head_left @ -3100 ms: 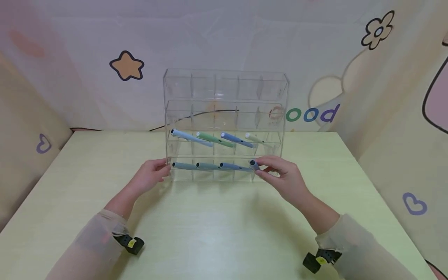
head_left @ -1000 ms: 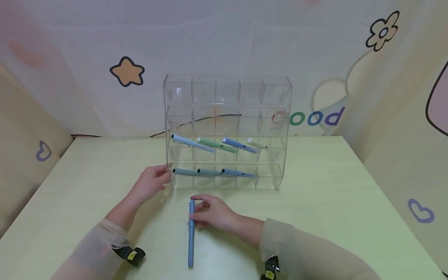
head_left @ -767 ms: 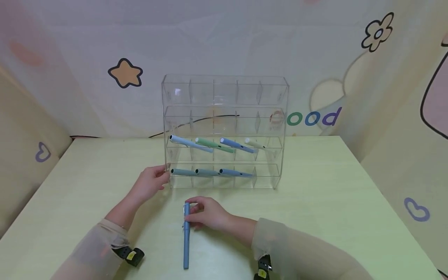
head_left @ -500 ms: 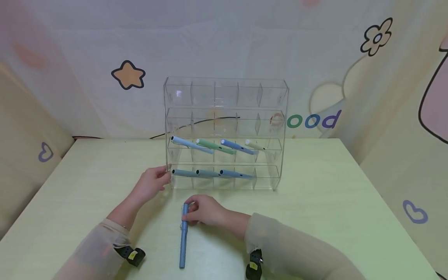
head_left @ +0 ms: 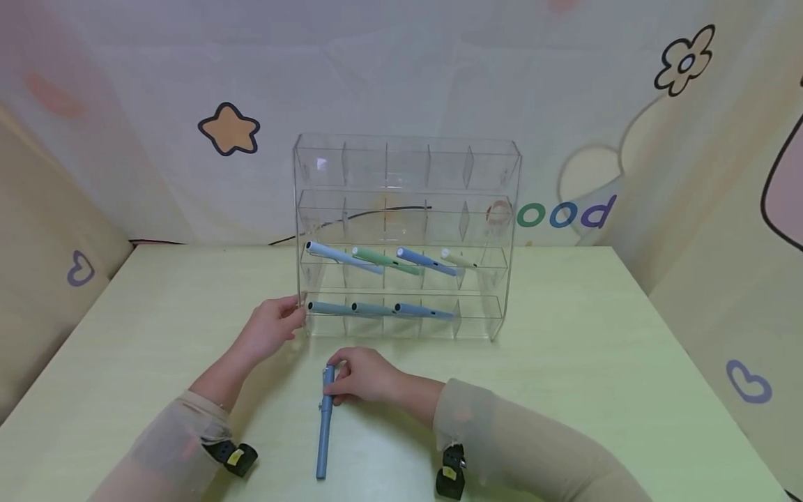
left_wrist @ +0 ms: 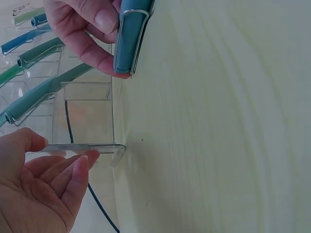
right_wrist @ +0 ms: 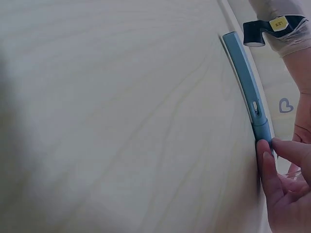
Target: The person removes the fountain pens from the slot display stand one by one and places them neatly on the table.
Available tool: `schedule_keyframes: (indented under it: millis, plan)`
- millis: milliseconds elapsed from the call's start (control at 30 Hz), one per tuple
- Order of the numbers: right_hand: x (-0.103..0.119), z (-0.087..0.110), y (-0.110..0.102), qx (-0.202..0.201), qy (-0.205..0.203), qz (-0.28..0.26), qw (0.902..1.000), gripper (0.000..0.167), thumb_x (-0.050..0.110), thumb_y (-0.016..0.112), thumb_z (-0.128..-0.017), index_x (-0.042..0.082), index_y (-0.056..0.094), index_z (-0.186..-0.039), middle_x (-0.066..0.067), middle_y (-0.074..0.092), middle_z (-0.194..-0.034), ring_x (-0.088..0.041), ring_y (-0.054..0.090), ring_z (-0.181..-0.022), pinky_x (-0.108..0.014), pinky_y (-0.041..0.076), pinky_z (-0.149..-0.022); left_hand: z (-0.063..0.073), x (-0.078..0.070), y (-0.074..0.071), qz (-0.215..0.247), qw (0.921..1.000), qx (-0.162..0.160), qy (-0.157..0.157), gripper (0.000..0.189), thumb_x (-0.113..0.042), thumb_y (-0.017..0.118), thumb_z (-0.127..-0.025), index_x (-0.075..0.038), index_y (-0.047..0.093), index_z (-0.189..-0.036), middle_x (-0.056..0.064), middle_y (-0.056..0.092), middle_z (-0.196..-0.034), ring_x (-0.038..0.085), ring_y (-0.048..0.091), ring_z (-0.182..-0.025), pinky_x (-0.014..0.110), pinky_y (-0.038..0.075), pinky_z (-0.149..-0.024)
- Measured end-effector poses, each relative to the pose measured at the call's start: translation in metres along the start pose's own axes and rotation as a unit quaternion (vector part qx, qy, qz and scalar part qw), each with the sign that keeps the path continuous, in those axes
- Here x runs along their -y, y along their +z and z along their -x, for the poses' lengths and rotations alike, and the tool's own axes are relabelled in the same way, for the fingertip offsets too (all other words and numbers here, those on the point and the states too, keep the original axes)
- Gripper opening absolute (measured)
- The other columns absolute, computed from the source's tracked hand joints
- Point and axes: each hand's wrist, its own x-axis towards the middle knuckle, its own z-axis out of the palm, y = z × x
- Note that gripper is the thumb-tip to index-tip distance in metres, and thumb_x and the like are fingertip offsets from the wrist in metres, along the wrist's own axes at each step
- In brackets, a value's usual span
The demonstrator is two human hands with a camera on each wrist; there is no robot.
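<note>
My right hand [head_left: 366, 376] pinches a blue fountain pen [head_left: 323, 436] by its capped end, in front of the rack. In the right wrist view the pen [right_wrist: 245, 77] lies along the tabletop, its barrel pointing away from the fingers. My left hand [head_left: 270, 328] grips the lower left side wall of a clear acrylic pen rack [head_left: 479, 328]. Thumb and fingers close on that panel from both sides in the left wrist view, where the right hand [left_wrist: 90, 29] shows above with the pen's clip [left_wrist: 136, 19].
The rack's bottom row bears a teal pen [head_left: 329, 308], another teal pen [head_left: 373, 309] and a blue pen [head_left: 423, 311]. Above them lie a light blue pen [head_left: 341, 256], a green pen [head_left: 384, 260], a blue pen [head_left: 426, 261] and a pale pen [head_left: 458, 258]. A patterned curtain [head_left: 401, 77] hangs behind.
The right hand has brought the blue pen from the bottom row's fourth compartment to the table in front, then slid slightly left with it. The left hand has stayed on the rack.
</note>
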Motion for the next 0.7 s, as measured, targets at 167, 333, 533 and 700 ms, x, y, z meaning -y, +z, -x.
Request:
schedule_keyframes:
  millis: [167,333,533,700]
  plan:
    - [0.003,-0.003,0.000,-0.004,-0.004,0.012,0.9999,0.039,0.007,0.073,-0.079,0.000,0.059,-0.114,-0.003,0.064,-0.064,-0.013,0.064,-0.056,-0.019,0.043,-0.054,0.001,-0.001,-0.002,0.001,1.0000,0.001,-0.003,0.047,-0.017,0.043,-0.096,0.006,0.041,-0.136,0.026,0.057,-0.120,0.036,0.060,-0.096,0.037,0.053,-0.071]
    - [0.004,-0.006,-0.001,-0.002,-0.010,0.032,0.9994,0.040,0.009,0.073,-0.079,0.000,0.059,-0.115,0.000,0.064,-0.064,-0.011,0.063,-0.055,-0.019,0.045,-0.054,0.002,-0.002,-0.003,0.001,1.0000,0.000,-0.004,0.048,-0.018,0.043,-0.096,0.006,0.039,-0.137,0.026,0.056,-0.120,0.036,0.060,-0.098,0.038,0.053,-0.072]
    - [0.004,0.000,-0.013,-0.019,-0.015,0.036,0.9991,0.041,0.014,0.073,-0.080,0.002,0.058,-0.116,0.001,0.065,-0.068,-0.012,0.063,-0.060,-0.022,0.047,-0.057,0.001,-0.002,-0.002,0.001,1.0000,0.000,-0.007,0.048,-0.017,0.044,-0.096,0.006,0.039,-0.137,0.026,0.056,-0.121,0.036,0.060,-0.099,0.038,0.053,-0.072]
    - [-0.004,0.013,-0.034,-0.032,-0.045,0.037,0.9978,0.039,0.015,0.072,-0.081,0.001,0.060,-0.116,0.001,0.066,-0.083,-0.013,0.063,-0.072,-0.024,0.050,-0.062,-0.001,-0.001,-0.001,0.004,0.9999,0.007,-0.010,0.047,-0.016,0.044,-0.096,0.006,0.039,-0.137,0.026,0.056,-0.121,0.035,0.060,-0.096,0.035,0.052,-0.066]
